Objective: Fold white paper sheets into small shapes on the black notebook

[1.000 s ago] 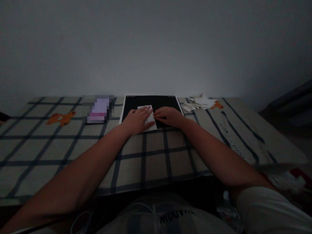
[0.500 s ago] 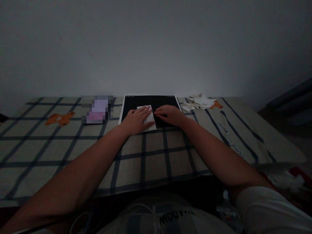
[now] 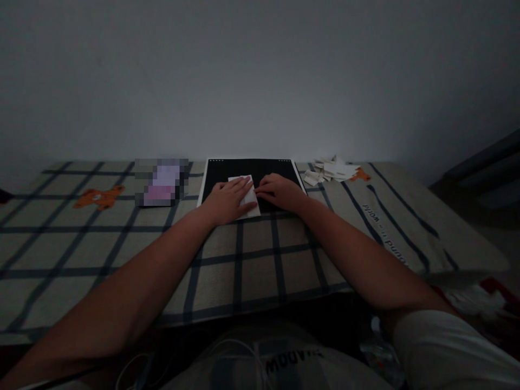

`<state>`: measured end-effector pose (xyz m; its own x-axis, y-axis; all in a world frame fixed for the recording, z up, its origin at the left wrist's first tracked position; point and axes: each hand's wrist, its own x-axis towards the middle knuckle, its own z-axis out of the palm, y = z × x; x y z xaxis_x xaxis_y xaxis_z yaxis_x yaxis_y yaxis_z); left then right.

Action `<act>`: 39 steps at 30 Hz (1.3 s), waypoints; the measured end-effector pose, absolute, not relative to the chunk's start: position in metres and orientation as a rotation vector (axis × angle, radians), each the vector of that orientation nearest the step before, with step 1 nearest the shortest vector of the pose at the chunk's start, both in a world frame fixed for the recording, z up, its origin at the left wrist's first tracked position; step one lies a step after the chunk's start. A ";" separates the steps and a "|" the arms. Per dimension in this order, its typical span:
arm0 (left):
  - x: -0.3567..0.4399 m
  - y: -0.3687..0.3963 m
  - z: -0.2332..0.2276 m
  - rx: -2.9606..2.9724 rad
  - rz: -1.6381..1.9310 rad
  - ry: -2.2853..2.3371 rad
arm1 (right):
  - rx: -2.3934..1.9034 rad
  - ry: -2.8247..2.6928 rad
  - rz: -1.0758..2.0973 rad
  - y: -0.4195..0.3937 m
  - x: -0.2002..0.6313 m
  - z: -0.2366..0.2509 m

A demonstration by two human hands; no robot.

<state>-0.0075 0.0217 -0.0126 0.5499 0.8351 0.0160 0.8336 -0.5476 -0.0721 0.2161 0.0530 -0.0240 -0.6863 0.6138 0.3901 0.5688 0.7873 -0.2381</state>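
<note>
A small folded piece of white paper [image 3: 254, 212] lies on a black sheet with a white border [image 3: 252, 167]. My left hand [image 3: 231, 201] rests flat over the paper, fingers stretched and the thumb apart, covering much of its left side. From the right, my right hand [image 3: 280, 192] reaches the paper's right edge. Its thumb and index finger come together at that edge, while the other fingers are bent. How firmly they grip is hard to make out in the dim light.
A phone with a blurred screen [image 3: 163, 184] stands to the left on the checked tablecloth [image 3: 260, 265]. Folded white paper pieces [image 3: 333, 169] are heaped right of the black sheet. Behind the table rises a plain wall [image 3: 260, 81]. A clear plastic item [image 3: 379, 346] is below the table edge.
My right hand's fingers have bent more, and their tips have shifted slightly left to the paper's edge. The left hand and the paper have stayed in place.
</note>
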 end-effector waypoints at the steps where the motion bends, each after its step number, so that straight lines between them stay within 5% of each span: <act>1: -0.008 0.022 -0.013 -2.702 0.031 -1.457 | -0.901 -2.522 0.126 0.052 0.215 -0.024; 39: -0.026 0.040 -0.014 -2.881 -0.243 -1.367 | -0.983 -2.547 0.133 0.051 0.208 -0.023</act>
<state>-0.0257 0.0401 -0.0138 0.6234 0.7738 0.1125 0.7652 -0.6333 0.1158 0.2082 0.0515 -0.0225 -0.6699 0.6621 0.3359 0.6234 0.7474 -0.2297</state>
